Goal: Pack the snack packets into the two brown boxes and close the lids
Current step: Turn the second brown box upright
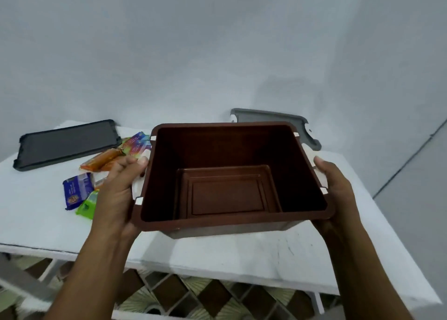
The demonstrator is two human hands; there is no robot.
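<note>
No legible text on snack packets (78, 191)

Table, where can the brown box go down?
Bare table lies along the near edge, in front of the brown box, and left of the snack packets. Crowded: packets by the left hand, dark lid behind them.

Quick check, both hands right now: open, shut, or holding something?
Left hand: holding the brown box by its left side.
Right hand: holding the same box by its right side.
</note>
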